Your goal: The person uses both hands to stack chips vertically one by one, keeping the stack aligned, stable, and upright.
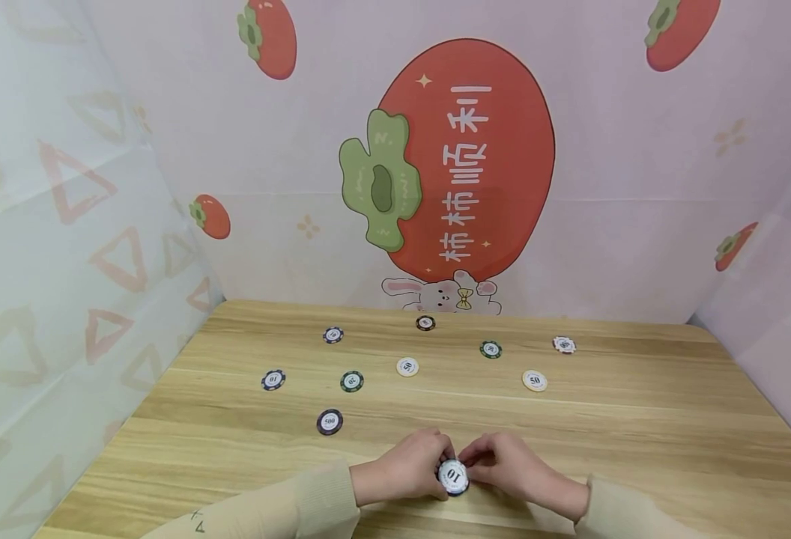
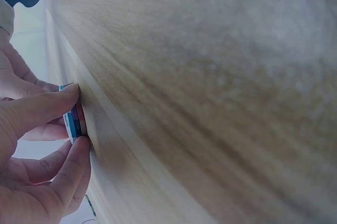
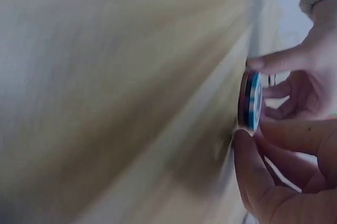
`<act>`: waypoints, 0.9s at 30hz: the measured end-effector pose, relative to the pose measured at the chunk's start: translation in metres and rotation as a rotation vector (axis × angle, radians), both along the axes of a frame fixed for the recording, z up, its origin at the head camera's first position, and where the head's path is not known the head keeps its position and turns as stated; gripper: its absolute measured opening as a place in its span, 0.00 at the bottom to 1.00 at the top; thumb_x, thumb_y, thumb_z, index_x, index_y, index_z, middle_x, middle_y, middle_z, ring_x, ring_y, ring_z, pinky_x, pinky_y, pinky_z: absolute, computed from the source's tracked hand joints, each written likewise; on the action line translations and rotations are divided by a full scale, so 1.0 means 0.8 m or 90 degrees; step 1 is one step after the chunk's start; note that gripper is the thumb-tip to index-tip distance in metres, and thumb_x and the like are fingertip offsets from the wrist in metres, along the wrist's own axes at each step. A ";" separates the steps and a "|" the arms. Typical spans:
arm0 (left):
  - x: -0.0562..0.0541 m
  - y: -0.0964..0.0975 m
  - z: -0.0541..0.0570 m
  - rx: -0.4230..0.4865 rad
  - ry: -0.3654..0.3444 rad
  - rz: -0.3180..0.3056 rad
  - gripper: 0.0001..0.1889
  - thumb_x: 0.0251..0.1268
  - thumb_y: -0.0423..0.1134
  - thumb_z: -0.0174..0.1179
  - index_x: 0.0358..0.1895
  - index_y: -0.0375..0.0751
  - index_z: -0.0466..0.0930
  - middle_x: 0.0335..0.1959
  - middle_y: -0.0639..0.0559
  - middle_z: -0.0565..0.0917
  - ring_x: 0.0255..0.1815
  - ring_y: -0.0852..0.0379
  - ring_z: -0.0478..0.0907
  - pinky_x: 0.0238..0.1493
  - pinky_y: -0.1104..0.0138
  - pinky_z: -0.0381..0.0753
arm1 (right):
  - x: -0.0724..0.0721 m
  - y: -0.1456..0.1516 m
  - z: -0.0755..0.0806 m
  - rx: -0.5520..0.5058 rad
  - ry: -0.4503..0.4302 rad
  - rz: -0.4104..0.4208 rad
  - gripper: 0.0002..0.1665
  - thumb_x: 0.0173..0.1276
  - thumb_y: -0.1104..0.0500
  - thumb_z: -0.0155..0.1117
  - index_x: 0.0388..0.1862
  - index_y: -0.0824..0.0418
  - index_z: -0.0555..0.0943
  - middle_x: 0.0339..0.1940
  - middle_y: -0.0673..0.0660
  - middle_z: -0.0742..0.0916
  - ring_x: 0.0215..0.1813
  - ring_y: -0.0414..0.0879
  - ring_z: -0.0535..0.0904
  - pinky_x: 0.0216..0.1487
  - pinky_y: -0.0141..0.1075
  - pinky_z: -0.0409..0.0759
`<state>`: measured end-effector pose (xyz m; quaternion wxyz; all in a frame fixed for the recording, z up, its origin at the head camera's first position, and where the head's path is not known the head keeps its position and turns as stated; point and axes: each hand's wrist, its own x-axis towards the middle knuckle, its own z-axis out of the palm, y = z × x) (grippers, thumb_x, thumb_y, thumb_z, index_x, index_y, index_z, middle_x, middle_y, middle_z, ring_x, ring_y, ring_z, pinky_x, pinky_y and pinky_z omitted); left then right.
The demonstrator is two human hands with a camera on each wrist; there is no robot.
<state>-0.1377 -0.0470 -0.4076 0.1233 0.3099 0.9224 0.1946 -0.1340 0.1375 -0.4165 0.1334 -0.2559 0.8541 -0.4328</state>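
A short stack of poker chips (image 1: 453,477) lies flat near the front of the table, its white-centred top chip marked 10. My left hand (image 1: 410,466) pinches the stack from the left, thumb and forefinger at opposite parts of its rim. From the other side my right hand (image 1: 513,466) holds the stack's right edge with thumb and fingertips. The left wrist view shows the chips' coloured edges (image 2: 75,120) between the left thumb and finger. Low over the wood, the right wrist view has the stack (image 3: 249,100) between both hands.
Several single chips lie spread over the wooden table (image 1: 638,427): a 500 chip (image 1: 329,421), a dark blue 10 chip (image 1: 273,379), green chips (image 1: 351,381), yellow-rimmed 50 chips (image 1: 535,380) and a white-rimmed chip (image 1: 564,344). A printed cloth (image 1: 611,187) hangs behind the table.
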 end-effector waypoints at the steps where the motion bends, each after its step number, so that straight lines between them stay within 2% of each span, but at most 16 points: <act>1: 0.000 0.000 0.000 0.000 0.001 0.000 0.19 0.33 0.37 0.75 0.33 0.43 0.77 0.27 0.61 0.71 0.29 0.70 0.66 0.33 0.78 0.68 | -0.001 0.001 0.001 0.014 0.019 0.008 0.09 0.54 0.64 0.66 0.35 0.65 0.82 0.32 0.53 0.85 0.35 0.36 0.78 0.35 0.29 0.75; 4: 0.000 0.000 0.000 0.001 0.002 0.001 0.19 0.33 0.37 0.75 0.33 0.43 0.77 0.27 0.61 0.71 0.29 0.70 0.65 0.33 0.78 0.68 | -0.005 0.007 0.004 0.064 0.087 0.036 0.08 0.54 0.65 0.66 0.35 0.64 0.82 0.33 0.51 0.84 0.37 0.37 0.78 0.37 0.30 0.76; 7: 0.000 0.000 0.000 -0.003 0.002 0.000 0.19 0.33 0.38 0.75 0.33 0.43 0.77 0.27 0.61 0.71 0.28 0.70 0.65 0.32 0.79 0.68 | -0.009 0.012 0.005 0.125 0.190 0.079 0.08 0.54 0.65 0.66 0.36 0.62 0.82 0.34 0.49 0.83 0.39 0.38 0.78 0.40 0.32 0.77; 11: -0.001 0.000 0.001 -0.010 -0.013 0.000 0.19 0.35 0.38 0.74 0.34 0.43 0.77 0.27 0.61 0.71 0.28 0.70 0.65 0.32 0.78 0.68 | -0.018 0.021 0.005 0.179 0.320 0.127 0.09 0.53 0.65 0.66 0.36 0.62 0.82 0.38 0.52 0.82 0.42 0.43 0.77 0.45 0.36 0.76; 13: -0.002 0.000 0.001 -0.010 -0.022 0.000 0.19 0.35 0.38 0.74 0.34 0.43 0.77 0.27 0.61 0.71 0.28 0.70 0.65 0.32 0.78 0.68 | -0.023 0.026 0.006 0.193 0.357 0.134 0.10 0.52 0.66 0.67 0.36 0.63 0.82 0.39 0.54 0.82 0.43 0.46 0.77 0.45 0.37 0.76; 17: -0.002 0.001 0.002 -0.013 -0.026 0.002 0.19 0.36 0.38 0.74 0.34 0.43 0.77 0.27 0.61 0.71 0.28 0.70 0.65 0.32 0.78 0.69 | -0.035 0.034 0.006 0.213 0.400 0.129 0.10 0.50 0.68 0.67 0.35 0.63 0.82 0.39 0.56 0.82 0.43 0.49 0.77 0.45 0.38 0.77; 27: -0.001 0.001 0.001 -0.014 -0.011 0.001 0.18 0.34 0.38 0.75 0.33 0.44 0.78 0.26 0.61 0.71 0.28 0.70 0.65 0.32 0.78 0.68 | -0.066 0.057 0.002 0.239 0.442 0.096 0.10 0.50 0.70 0.67 0.33 0.63 0.82 0.39 0.57 0.82 0.43 0.50 0.77 0.45 0.41 0.77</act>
